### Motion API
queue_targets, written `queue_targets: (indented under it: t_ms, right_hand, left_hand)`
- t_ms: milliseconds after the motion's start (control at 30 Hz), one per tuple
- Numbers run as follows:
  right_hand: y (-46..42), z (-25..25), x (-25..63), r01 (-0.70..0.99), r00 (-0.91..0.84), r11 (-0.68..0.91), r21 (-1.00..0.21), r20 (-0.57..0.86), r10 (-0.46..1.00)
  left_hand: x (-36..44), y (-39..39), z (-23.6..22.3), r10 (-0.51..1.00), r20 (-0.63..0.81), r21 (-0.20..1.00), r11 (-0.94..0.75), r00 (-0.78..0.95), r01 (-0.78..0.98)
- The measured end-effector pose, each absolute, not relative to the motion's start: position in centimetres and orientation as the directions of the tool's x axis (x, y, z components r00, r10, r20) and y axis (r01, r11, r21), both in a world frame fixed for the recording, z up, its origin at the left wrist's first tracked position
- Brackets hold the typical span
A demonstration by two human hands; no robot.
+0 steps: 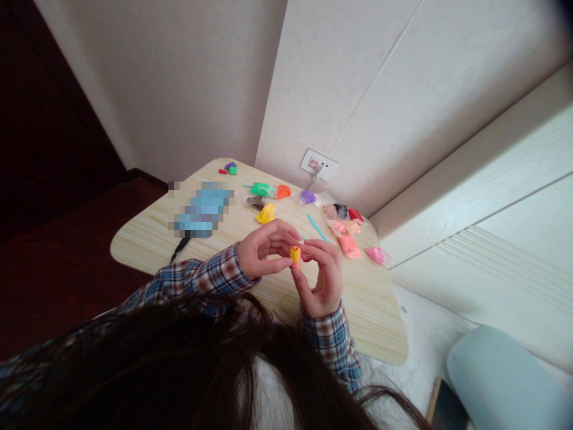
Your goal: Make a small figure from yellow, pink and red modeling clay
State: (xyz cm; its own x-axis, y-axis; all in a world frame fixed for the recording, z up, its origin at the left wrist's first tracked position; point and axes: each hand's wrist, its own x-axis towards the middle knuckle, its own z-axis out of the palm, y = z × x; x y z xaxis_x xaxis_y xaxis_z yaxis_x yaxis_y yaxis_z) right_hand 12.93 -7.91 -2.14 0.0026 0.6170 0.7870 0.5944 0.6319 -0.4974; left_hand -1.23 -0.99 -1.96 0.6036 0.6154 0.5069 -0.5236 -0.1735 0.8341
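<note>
Between my two hands is a small clay piece (295,257), with a yellow face flecked with red and a pink-orange side. My left hand (270,249) is closed on it from the left, thumb tip against its edge. From the right, my right hand (322,275) pinches the same piece between thumb and fingers. Just beyond my hands lies a light-blue modelling tool (317,227) on the wooden table (362,316). A yellow clay packet (265,214) rests behind my left hand, and a salmon-coloured clay packet (350,246) sits beyond my right hand.
Green (262,190), orange (283,192), purple (307,197) and pink (378,255) clay packets lie along the back. Small clay shapes (231,169) sit at the far left corner. A blurred blue object (206,209) is at left. A wall socket (319,164) holds a plug.
</note>
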Motion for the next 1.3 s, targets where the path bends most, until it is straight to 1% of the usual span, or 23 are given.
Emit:
queue_targets:
  t_ms: [300, 500, 767, 1033, 1300]
  right_hand:
    - [-7.86, -2.14, 13.00, 0.602, -0.008, 0.630, -0.491, 0.785, 0.620]
    - [-7.67, -2.44, 12.94, 0.541, 0.029, 0.652, -0.531, 0.787, 0.617]
    - [-7.69, -2.51, 12.99, 0.539, 0.027, 0.646, -0.540, 0.778, 0.628]
    - [-7.79, -2.47, 12.99, 0.533, 0.031, 0.649, -0.543, 0.779, 0.627]
    - [-7.68, -2.53, 13.03, 0.529, 0.030, 0.649, -0.547, 0.776, 0.630]
  left_hand:
    - [-1.29, -0.94, -2.04, 0.630, 0.456, 0.853, -0.106, 0.629, -0.512]
    - [-1.41, -0.95, -1.94, 0.635, 0.398, 0.886, -0.078, 0.662, -0.458]
    - [-1.38, -0.85, -1.91, 0.635, 0.421, 0.872, -0.088, 0.648, -0.482]
    - [-1.30, -1.15, -1.63, 0.640, 0.432, 0.834, -0.016, 0.635, -0.552]
    - [-1.38, -0.82, -1.87, 0.613, 0.455, 0.854, -0.094, 0.646, -0.512]
